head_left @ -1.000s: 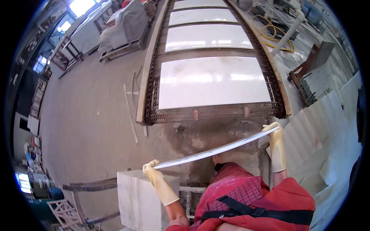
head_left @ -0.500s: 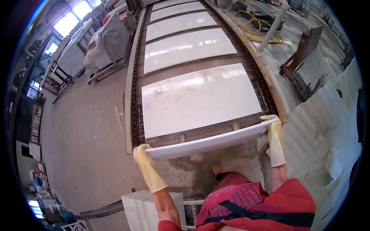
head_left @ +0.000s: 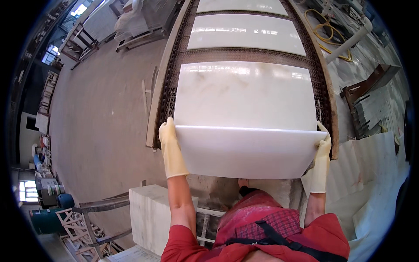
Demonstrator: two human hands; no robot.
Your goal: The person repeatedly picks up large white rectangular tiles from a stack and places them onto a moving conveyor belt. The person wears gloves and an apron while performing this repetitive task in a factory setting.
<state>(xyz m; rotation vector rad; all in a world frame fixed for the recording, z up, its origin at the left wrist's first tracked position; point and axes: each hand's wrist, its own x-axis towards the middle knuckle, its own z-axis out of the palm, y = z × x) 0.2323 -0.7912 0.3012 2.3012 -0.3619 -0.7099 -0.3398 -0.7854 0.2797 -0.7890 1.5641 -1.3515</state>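
Observation:
I hold a large white stone slab [head_left: 248, 150] flat in front of my chest, its far edge over the near end of a metal mesh conveyor [head_left: 168, 94]. My left hand [head_left: 170, 150], in a pale yellow rubber glove, grips the slab's left edge. My right hand [head_left: 320, 163], gloved the same, grips its right edge. Just beyond it another white slab [head_left: 244, 94] lies on the conveyor, with more slabs [head_left: 246, 32] further along the belt.
A white stone block [head_left: 150, 214] on a metal frame stands at my lower left. Stacked white sheets [head_left: 371, 174] lie to my right. A yellow hose [head_left: 325, 28] and a white pipe [head_left: 349, 41] lie far right. Racks and pallets [head_left: 135, 26] line the concrete floor at left.
The slab, held edge-on a second ago, has tipped so its broad face now shows. My hands have carried it forward to the conveyor's near end.

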